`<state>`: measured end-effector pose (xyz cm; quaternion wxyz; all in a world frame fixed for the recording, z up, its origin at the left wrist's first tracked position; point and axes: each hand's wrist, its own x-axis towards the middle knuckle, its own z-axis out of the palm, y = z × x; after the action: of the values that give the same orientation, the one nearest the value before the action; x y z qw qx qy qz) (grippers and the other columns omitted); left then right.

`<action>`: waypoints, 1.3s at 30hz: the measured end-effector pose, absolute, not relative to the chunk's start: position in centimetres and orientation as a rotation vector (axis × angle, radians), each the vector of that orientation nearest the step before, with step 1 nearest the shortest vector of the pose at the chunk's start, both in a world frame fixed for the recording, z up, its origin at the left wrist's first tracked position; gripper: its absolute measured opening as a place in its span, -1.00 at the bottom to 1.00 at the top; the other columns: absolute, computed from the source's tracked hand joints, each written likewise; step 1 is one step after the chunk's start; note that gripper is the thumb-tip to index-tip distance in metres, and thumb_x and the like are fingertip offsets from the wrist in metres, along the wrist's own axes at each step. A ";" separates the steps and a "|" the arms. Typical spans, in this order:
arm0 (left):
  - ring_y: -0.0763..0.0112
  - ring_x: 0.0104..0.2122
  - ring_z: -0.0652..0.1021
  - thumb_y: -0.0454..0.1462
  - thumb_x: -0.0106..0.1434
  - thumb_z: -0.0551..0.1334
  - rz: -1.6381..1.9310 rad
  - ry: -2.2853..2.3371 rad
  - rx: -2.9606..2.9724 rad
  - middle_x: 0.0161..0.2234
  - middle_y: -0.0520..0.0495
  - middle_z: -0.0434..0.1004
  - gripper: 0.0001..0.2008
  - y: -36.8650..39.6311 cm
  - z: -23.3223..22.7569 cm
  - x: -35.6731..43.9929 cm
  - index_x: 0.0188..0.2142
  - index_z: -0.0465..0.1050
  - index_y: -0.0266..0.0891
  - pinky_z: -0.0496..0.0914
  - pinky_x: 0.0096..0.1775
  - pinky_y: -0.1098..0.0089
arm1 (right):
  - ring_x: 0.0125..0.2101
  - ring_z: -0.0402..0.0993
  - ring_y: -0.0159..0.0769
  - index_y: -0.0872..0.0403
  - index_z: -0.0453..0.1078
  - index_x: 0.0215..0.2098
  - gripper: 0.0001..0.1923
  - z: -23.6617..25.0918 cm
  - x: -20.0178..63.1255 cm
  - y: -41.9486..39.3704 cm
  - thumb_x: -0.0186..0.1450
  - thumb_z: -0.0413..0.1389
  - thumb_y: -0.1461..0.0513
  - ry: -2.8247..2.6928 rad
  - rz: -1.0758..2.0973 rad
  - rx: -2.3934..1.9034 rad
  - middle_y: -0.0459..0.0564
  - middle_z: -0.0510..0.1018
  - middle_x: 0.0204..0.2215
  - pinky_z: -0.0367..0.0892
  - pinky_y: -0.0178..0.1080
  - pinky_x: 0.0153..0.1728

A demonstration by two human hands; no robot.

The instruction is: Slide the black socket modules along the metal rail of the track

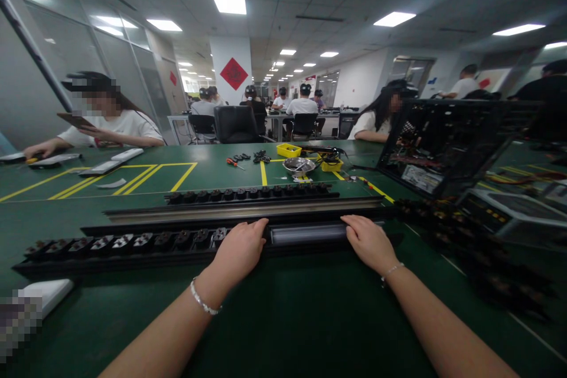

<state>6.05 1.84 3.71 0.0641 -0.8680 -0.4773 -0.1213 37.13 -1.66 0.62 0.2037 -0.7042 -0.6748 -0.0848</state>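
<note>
A long black channel rail [310, 236] lies across the green table in front of me, its left part filled with a row of black modules with metal prongs [142, 240]. My left hand [241, 246] is closed over the rail at the right end of that row, covering part of it. Further right, my right hand [368, 242] is closed on the same rail, with its fingers over the far edge. Between my hands the channel shows a bare, shiny inside. Behind it lie another long rail [248, 211] and a shorter row of pronged modules [248, 193].
A heap of black modules [478, 248] lies at right, near an open computer case [443, 147] and a metal box [509, 215]. Farther back are a steel bowl [299, 166], yellow bins [289, 150] and a screwdriver [234, 163]. People sit across the table.
</note>
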 end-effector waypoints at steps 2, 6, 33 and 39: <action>0.23 -0.13 0.55 -0.37 0.26 0.08 -0.373 -1.404 -2.580 -0.07 -0.24 0.53 -0.60 1.1 3.6 6.6 0.11 0.26 -0.34 0.31 0.02 0.18 | 0.06 0.32 -0.19 0.10 0.42 0.01 -0.55 0.6 37.2 -1.6 0.32 -0.19 0.20 -1.886 -0.231 -1.970 0.02 0.48 0.00 0.23 -0.08 0.04; 0.15 0.05 0.44 -0.35 0.29 0.03 -0.366 -1.402 -2.489 0.13 -0.35 0.33 -0.59 -0.4 2.9 7.8 0.12 0.25 -0.41 0.24 0.10 0.12 | 0.05 0.32 -0.19 0.11 0.42 0.00 -0.56 0.6 37.2 -1.6 0.32 -0.19 0.20 -1.884 -0.223 -1.969 0.02 0.48 0.00 0.23 -0.09 0.05; 0.14 -0.01 0.44 -0.36 0.18 0.13 -0.547 -1.511 -2.459 0.15 -0.32 0.25 -0.37 -1.6 -0.5 8.8 0.24 0.02 -0.24 0.32 0.01 0.15 | 0.01 0.36 -0.18 0.06 0.44 -0.05 -0.58 0.6 36.7 -1.6 0.29 -0.16 0.22 -1.807 -0.271 -2.005 0.02 0.51 -0.04 0.29 -0.06 -0.03; 0.11 0.06 0.39 -0.34 0.18 0.13 -0.515 -1.514 -2.478 0.12 -0.30 0.30 -0.35 -1.7 -0.4 8.8 0.26 0.00 -0.27 0.28 0.06 0.14 | 0.01 0.36 -0.18 0.07 0.45 -0.05 -0.59 0.7 36.7 -1.6 0.28 -0.15 0.23 -1.815 -0.284 -1.996 0.02 0.51 -0.05 0.29 -0.08 -0.02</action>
<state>8.82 -1.74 -0.40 0.0961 -0.8364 -0.5109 -0.1738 36.65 -1.57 0.67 0.2128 -0.7189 -0.6537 -0.1022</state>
